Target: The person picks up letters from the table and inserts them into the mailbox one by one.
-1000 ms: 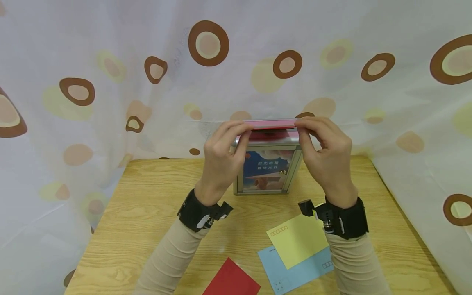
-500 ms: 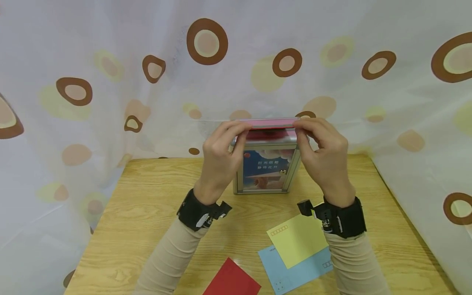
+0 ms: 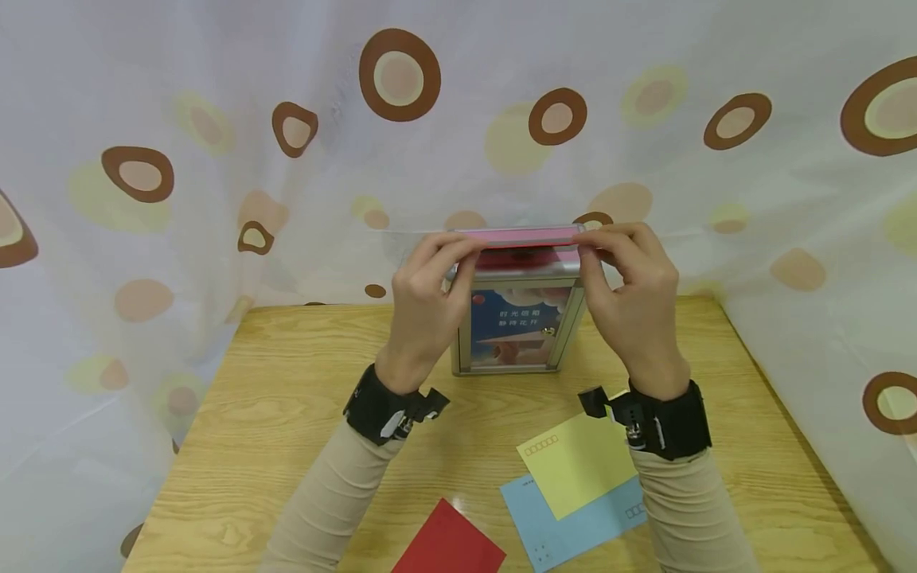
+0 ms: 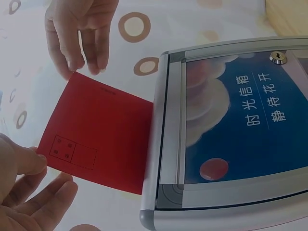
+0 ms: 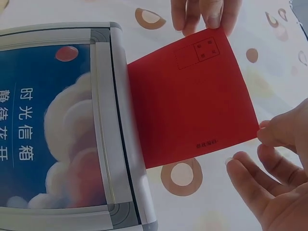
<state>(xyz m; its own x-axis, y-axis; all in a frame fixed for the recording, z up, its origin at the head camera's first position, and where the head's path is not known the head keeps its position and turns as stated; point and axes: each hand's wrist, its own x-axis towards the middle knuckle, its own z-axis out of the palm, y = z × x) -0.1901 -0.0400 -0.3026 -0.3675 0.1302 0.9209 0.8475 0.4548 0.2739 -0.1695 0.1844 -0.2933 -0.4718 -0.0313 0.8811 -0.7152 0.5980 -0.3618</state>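
Note:
A metal-framed mailbox (image 3: 512,330) with a blue printed front and a small lock stands upright at the back of the table. A red envelope (image 4: 101,130) sticks up out of its top, the lower part hidden inside. My left hand (image 3: 433,302) pinches one upper corner of this envelope between thumb and fingers. At the opposite upper corner, my right hand (image 3: 634,310) pinches it too, as the right wrist view shows. From the head view the envelope appears almost edge-on, a thin red line between the two hands.
On the wooden table (image 3: 286,398), a yellow envelope (image 3: 573,469) overlaps a blue envelope (image 3: 544,533) near my right forearm. Another red envelope (image 3: 451,545) lies at the front edge of the view. A patterned curtain (image 3: 458,159) closes off the back and sides.
Both hands keep their pinch on the red envelope with hardly any movement. The head view has shifted slightly, and the loose envelopes lie as before.

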